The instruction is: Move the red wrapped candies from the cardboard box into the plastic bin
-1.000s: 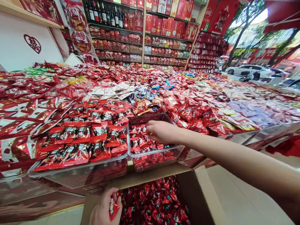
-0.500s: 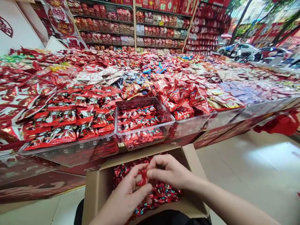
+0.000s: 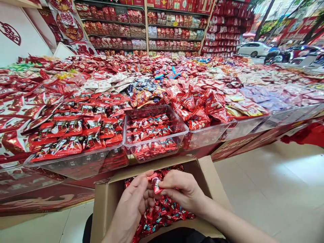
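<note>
Both hands are over an open cardboard box (image 3: 222, 192) that holds many small red wrapped candies (image 3: 164, 216). Between thumb and forefinger my right hand (image 3: 182, 189) pinches one red candy (image 3: 156, 185) with a white patch. My left hand (image 3: 134, 202), palm turned inward, has its thumb and forefinger closed on a red wrapper piece (image 3: 152, 176) beside that candy; its other fingers curl beneath. Just beyond the box stands a clear plastic bin (image 3: 186, 129) with rows of similar candies (image 3: 149, 126) inside.
Clear bins of black-and-red packets (image 3: 73, 128) and red pouches (image 3: 198, 118) flank the candy bin. A wide display of packets (image 3: 157, 72) stretches back to stocked shelves (image 3: 174, 33). Tiled floor (image 3: 255, 179) lies at the right, with red cloth (image 3: 303, 133) above it.
My hands have shifted slightly, and the candy between them now shows clearly. My left thumb has moved up toward its forefinger. The view has turned slightly.
</note>
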A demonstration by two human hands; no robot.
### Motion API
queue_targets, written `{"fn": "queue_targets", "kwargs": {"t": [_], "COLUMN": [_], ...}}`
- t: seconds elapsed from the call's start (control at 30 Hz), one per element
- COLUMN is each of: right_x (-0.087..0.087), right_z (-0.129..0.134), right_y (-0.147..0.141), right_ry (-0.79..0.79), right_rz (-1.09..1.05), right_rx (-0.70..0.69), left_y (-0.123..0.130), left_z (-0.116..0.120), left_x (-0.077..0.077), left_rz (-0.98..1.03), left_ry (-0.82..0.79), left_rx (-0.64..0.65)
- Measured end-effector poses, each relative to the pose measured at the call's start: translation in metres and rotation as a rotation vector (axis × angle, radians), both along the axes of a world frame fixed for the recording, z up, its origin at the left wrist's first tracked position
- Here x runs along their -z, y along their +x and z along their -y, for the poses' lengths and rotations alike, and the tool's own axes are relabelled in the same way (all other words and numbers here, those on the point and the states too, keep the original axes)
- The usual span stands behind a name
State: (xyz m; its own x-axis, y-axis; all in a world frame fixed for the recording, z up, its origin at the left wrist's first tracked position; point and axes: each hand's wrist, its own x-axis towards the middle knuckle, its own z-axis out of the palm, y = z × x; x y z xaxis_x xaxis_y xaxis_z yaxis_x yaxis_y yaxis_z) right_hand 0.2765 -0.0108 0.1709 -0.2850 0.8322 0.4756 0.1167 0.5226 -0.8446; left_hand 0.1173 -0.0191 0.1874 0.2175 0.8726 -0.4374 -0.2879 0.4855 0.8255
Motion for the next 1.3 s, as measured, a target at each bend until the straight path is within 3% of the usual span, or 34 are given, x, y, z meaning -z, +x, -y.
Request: {"fn": "queue_targets", "kwargs": {"t": [0.07,0.17,0.3,0.5,0.77,0.9,1.0,1.13,1.2,1.3], "right_x": [0.001,0.002,0.006,0.008,0.000,-0.020,-0.054,-0.097,-0.105,-0.101], "right_z": [0.002,0.004,0.006,0.010,0.009,0.003,-0.017,-0.071,-0.102,-0.137], "right_y": [0.002,0.005,0.004,-0.002,-0.012,-0.008,0.001,0.010,0.008,-0.002], "right_ry": [0.033,-0.044,-0.124,-0.219,-0.280,-0.199,-0.063,0.040,-0.044,-0.289], "right_rz": [0.050,0.056,0.053,0.191,0.256,0.270,0.258,0.362,0.419,0.541], "right_rx": [-0.007,0.018,0.003,-0.023,0.016,-0.002,0.026,0.109,0.103,-0.009], "left_y": [0.000,0.000,-0.002,-0.005,-0.011,-0.027,-0.052,-0.088,-0.099,-0.104], "left_z": [-0.002,-0.003,-0.003,-0.002,0.000,-0.001,-0.010,-0.030,-0.038,-0.042], "left_x": [0.005,0.014,0.023,0.025,0.020,0.032,0.051,0.082,0.096,0.110], "left_rz": [-0.107,-0.211,-0.254,-0.268,-0.304,-0.411,-0.563,-0.860,-0.955,-1.168], "left_ry": [0.060,0.132,0.198,0.265,0.279,0.371,0.484,0.526,0.620,0.975], "left_rx": [-0.026,-0.038,-0.023,-0.037,-0.015,-0.046,-0.084,-0.192,-0.194,-0.223]}}
